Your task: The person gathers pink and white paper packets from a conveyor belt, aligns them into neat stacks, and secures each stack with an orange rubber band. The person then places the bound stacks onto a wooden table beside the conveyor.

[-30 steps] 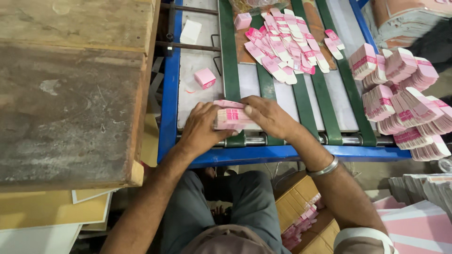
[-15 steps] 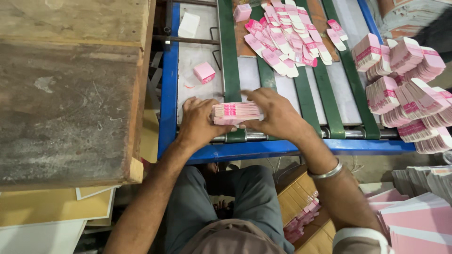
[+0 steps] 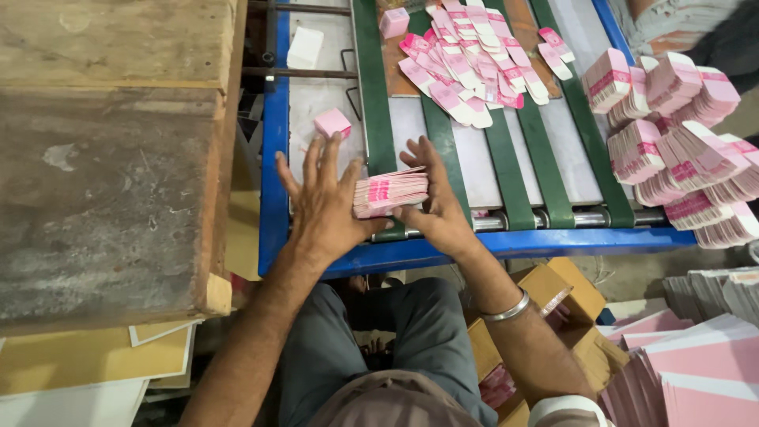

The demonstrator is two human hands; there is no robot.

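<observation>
- Head view: we see the left hand (image 3: 328,207) pressed flat against the left end of a stack of pink flat cartons (image 3: 390,192), fingers spread and straight, thumb tucked along the stack's near side.
- The right hand (image 3: 437,207) closes on the stack's right end, fingers curled over the top and far side, palm at the near edge; a metal bangle (image 3: 508,307) sits on that wrist.
- The stack sits between both palms at the near end of the conveyor (image 3: 474,150), over the steel roller just inside the blue frame (image 3: 506,243); whether it rests on the belt or is lifted slightly we cannot tell.
- Further up the green belts (image 3: 371,87), a shingled run of pink cartons (image 3: 466,59) lies loose, well apart from the hands.
- One small pink box (image 3: 332,123) lies on the grey plate just beyond the left fingertips, a white one (image 3: 304,47) farther up.
- Right of the conveyor, bundled pink stacks (image 3: 680,134) are piled up.
- Left is a worn wooden table (image 3: 111,158); open cardboard boxes (image 3: 553,300) sit below right.
</observation>
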